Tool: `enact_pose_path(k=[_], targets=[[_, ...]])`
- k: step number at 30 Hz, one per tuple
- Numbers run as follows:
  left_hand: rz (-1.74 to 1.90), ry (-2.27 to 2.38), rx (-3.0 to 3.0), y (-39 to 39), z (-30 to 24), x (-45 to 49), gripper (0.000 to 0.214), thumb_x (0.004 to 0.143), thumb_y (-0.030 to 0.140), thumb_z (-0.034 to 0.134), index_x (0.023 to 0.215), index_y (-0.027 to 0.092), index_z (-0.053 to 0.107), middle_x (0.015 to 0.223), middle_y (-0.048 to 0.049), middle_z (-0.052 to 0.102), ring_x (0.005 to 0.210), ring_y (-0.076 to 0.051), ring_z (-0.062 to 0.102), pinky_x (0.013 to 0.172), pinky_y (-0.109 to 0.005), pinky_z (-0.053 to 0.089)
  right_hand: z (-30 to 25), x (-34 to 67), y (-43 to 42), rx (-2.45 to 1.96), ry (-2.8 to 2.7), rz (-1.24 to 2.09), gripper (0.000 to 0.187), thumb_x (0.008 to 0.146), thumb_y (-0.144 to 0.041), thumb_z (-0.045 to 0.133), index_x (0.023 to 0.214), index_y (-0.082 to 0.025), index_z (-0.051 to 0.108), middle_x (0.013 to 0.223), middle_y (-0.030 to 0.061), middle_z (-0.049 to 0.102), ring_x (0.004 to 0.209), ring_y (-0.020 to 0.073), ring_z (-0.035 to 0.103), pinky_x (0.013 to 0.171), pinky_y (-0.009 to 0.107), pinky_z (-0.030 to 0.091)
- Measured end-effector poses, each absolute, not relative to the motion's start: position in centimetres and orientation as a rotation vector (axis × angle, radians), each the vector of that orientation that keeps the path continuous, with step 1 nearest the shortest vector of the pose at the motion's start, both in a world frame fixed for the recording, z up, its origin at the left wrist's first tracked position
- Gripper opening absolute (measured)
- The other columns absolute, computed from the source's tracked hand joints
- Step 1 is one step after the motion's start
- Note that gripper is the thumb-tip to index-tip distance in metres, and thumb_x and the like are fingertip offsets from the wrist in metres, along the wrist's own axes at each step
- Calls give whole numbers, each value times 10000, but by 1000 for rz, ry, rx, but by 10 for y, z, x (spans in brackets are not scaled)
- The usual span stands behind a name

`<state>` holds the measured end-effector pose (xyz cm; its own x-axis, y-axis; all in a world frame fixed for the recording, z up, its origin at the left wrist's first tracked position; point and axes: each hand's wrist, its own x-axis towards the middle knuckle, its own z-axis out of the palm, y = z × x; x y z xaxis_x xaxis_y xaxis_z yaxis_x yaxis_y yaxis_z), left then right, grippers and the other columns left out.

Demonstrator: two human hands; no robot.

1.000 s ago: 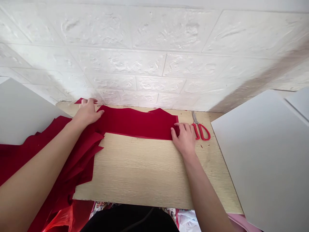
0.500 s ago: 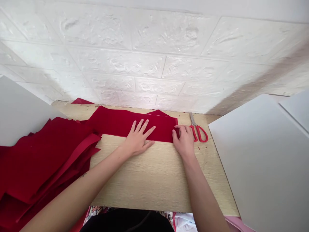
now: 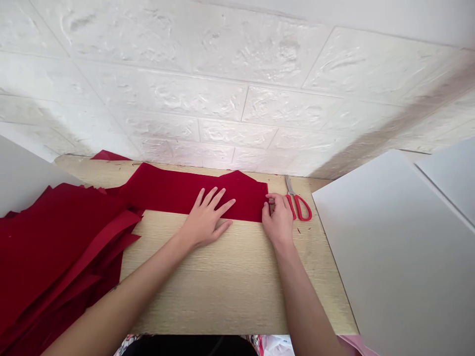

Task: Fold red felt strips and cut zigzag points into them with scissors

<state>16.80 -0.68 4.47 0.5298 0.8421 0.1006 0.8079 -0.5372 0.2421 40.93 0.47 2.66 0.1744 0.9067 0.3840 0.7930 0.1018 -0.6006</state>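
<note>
A strip of dark red velvety cloth (image 3: 170,190) lies lengthwise on the wooden tabletop. My left hand (image 3: 205,217) rests flat on its near edge, fingers spread and thumb out over the bare wood. At the strip's right end is my right hand (image 3: 280,217), its fingers bent and its thumb lying along the cloth's edge, with a bit of red between thumb and fingers. Just right of that hand lie scissors (image 3: 297,202) with red handles, blades pointing to the wall; the hand partly hides one handle loop.
A big pile of red cloth pieces (image 3: 63,237) covers the left side. Another red scrap (image 3: 110,155) lies by the white brick-patterned wall (image 3: 218,99). White panels stand at left and right, the right panel (image 3: 393,247) bordering the wooden tabletop (image 3: 208,291).
The view has shifted slightly. A lighter strip at the cloth's right end no longer shows, and a red peak at its far edge looks larger. My left hand stays flat on the cloth.
</note>
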Motion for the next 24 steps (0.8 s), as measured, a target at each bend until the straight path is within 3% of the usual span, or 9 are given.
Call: enact_pose_path(k=[11, 18, 24], targets=[[408, 1515, 2570, -11, 45, 168, 508, 1013, 420, 405, 1435, 208, 591, 1549, -137, 493, 1491, -346, 367, 1251, -600, 261, 26, 411, 4, -1699, -1642, 175, 251, 821, -111, 458, 985, -190, 631, 1000, 132, 702, 930, 257, 651, 820, 408, 545], [435, 1525, 2540, -12, 46, 167, 486, 994, 377, 439, 1407, 194, 617, 1533, -147, 503, 1466, -346, 393, 1250, -592, 279, 27, 411, 5, -1667, -1657, 165, 238, 817, -109, 459, 945, -201, 637, 1074, 144, 722, 1019, 273, 647, 868, 427, 533], [449, 1532, 2542, -12, 45, 167, 481, 993, 381, 449, 1415, 219, 612, 1557, -145, 474, 1473, -350, 383, 1239, -605, 289, 28, 410, 4, -1645, -1663, 128, 294, 806, -74, 446, 917, -201, 686, 988, 120, 744, 983, 270, 665, 909, 449, 530]])
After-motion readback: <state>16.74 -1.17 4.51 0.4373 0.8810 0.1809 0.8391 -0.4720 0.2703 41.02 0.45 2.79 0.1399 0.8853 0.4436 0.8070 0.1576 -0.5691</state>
